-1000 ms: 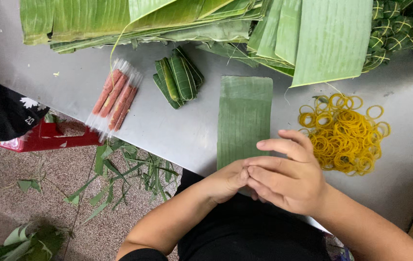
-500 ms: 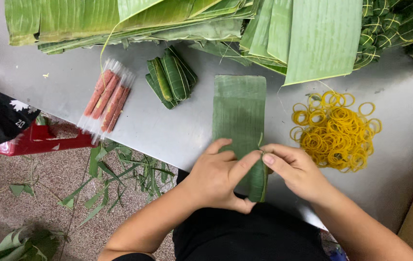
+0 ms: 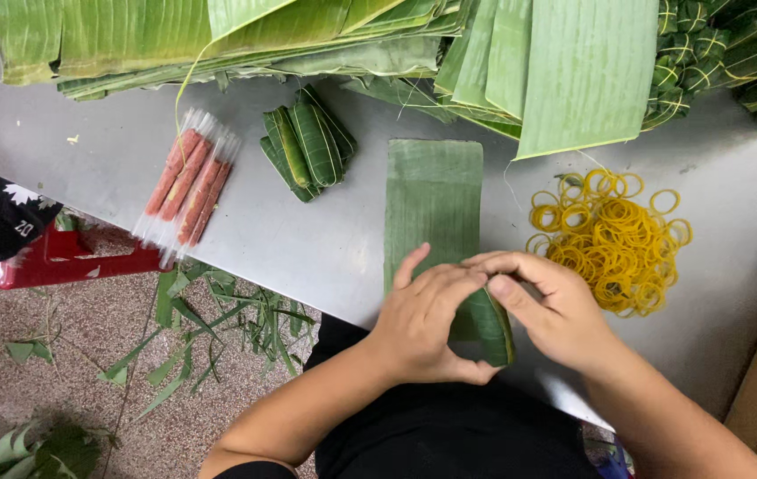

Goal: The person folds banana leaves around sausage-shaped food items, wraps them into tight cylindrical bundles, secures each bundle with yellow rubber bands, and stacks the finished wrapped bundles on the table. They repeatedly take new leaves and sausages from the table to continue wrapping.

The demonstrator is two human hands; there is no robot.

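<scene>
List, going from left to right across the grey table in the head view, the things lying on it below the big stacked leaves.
Wrapped sausages → small pile of leaf-wrapped bundles → flat leaf strip, whose near end the left hand and right hand are rolling → heap of yellow rubber bands.

Table point(image 3: 307, 257): smooth grey metal, dull sheen. Leaf strip point(image 3: 431, 195): matt green, finely ribbed. Rubber bands point(image 3: 613, 244): yellow, slightly glossy. Sausages point(image 3: 188, 186): red, in clear shiny plastic film. Floor point(image 3: 59, 355): rough speckled stone
</scene>
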